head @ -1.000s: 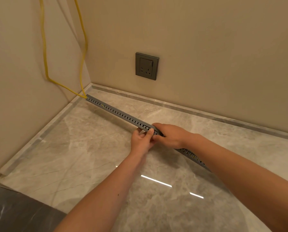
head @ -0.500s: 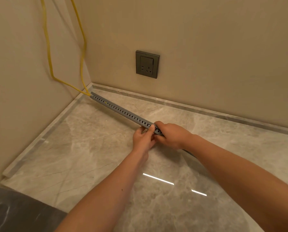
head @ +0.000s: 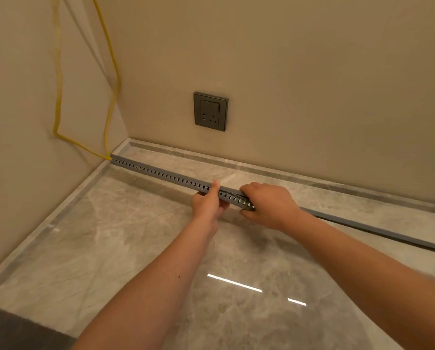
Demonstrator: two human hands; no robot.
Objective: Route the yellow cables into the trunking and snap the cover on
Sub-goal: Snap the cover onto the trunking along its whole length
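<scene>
Your hands are sitting farther apart than a moment ago, along the grey trunking (head: 166, 175) crossing mid-frame over the marble floor (head: 125, 238). Your right hand (head: 269, 205) is clamping the slotted run, your left hand (head: 209, 202) is pinching it, and the yellow cables (head: 110, 102) are dropping into its upper-left end.

No text, label, brand or number can be read on anything in view.
</scene>
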